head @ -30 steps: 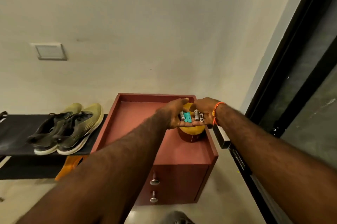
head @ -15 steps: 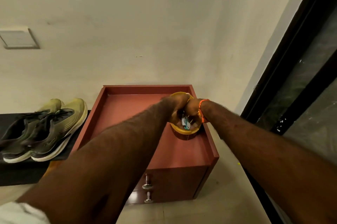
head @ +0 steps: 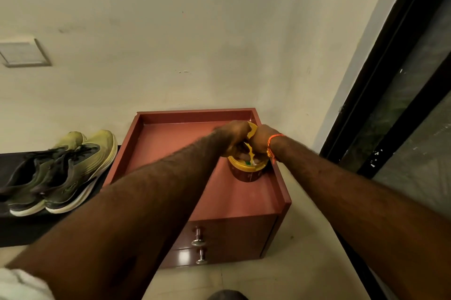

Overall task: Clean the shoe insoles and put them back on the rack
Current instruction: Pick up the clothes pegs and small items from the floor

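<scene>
Head view is showing a cream wall (head: 195, 31) filling the upper frame, with one pale square plate (head: 23, 52) fixed at its left. A dark glass door (head: 410, 94) is standing along the right side. One red-brown cabinet (head: 170, 153) is sitting against the wall on a tiled floor (head: 305, 263); its top is forming a shallow tray with raised edges, and two metal knobs (head: 198, 242) are showing on its front, one above the other. A black rack (head: 14, 229) is lying to the left of the cabinet, just beside it, carrying one pair of olive and yellow-green shoes (head: 61, 172), two shoes side by side with toes towards the wall. The insoles are not visible apart from the shoes.

Two bare forearms are reaching across the cabinet and are blocking much of its top and front. One round tin (head: 246, 172) with a gold rim is standing at the right rear of the tray, near the right edge. Left hand (head: 234, 137) and right hand (head: 260, 139) are meeting directly over the tin, fingers curled downwards into its mouth and covering most of the opening. Something small and green is showing between the fingers, but what either hand is gripping cannot be told. One orange thread band (head: 274, 138) is circling the right wrist.
</scene>
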